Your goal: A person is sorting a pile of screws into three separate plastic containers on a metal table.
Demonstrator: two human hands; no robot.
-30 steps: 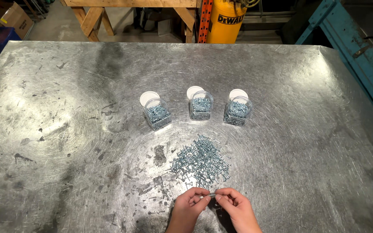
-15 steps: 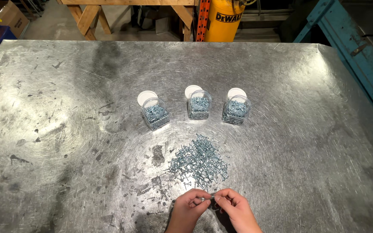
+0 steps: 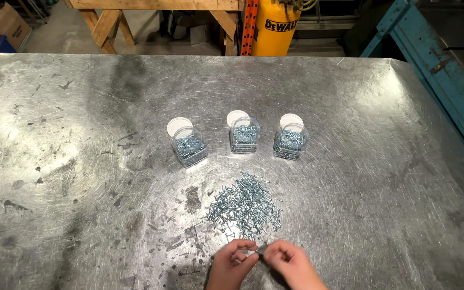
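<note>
Both hands, left hand (image 3: 232,266) and right hand (image 3: 291,263), pinch one small screw (image 3: 257,252) near the table's (image 3: 81,161) front edge: light, stiff, likely slippery, best gripped along its shank.

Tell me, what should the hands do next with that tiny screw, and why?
Probably carry the screw pinched between the left hand and right hand up to one of the three open jars; they already hold screws, and the pile remains loose.
</note>
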